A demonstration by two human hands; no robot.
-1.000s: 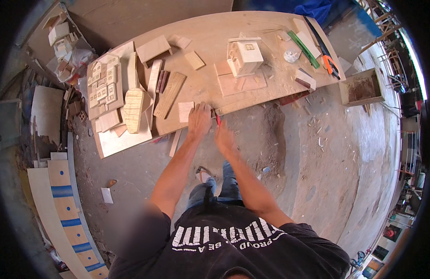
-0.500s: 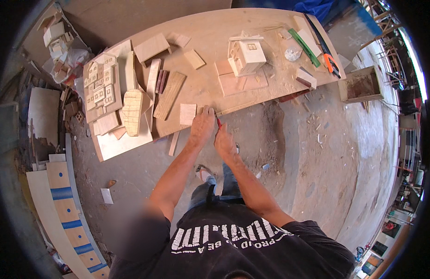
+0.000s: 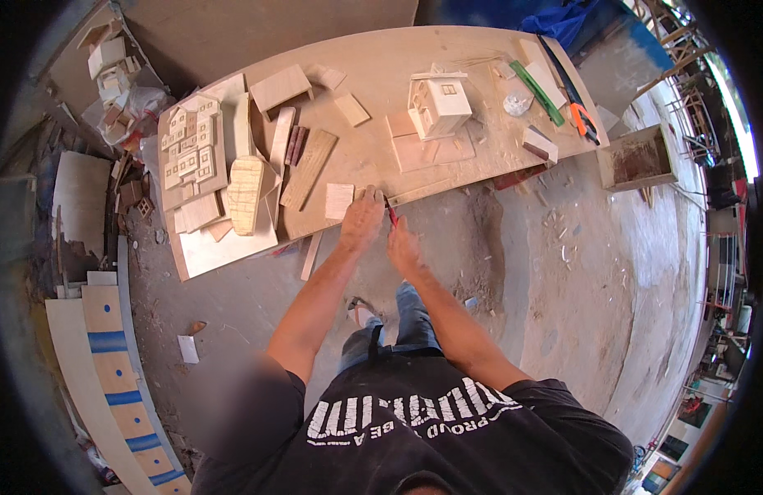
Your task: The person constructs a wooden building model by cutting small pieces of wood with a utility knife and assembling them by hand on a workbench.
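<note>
My left hand point(image 3: 365, 214) is at the table's near edge, its fingers closed and pressing down on a thin wooden strip point(image 3: 418, 191) that runs along this edge. Just to its right, my right hand point(image 3: 404, 246) is wrapped round a small red-handled tool point(image 3: 393, 216). Its dark tip touches or nearly touches the strip beside my left fingertips; the exact kind of tool is too small to tell. A square wooden piece point(image 3: 339, 200) lies left of my left hand. Farther off, a small wooden model house point(image 3: 441, 106) stands on flat boards point(image 3: 431, 150).
Wooden house fronts point(image 3: 191, 144), offcuts and a plank point(image 3: 309, 169) cover the table's left side. At the right lie a green bar point(image 3: 538, 92), an orange-handled saw point(image 3: 581, 120) and a crumpled clear wrapper point(image 3: 517, 104). A wooden box point(image 3: 639, 158) stands beyond the right end.
The view has shifted slightly, so the table sits a little lower. My right hand and the red-handled tool have moved slightly right and down; my left hand stays on the strip.
</note>
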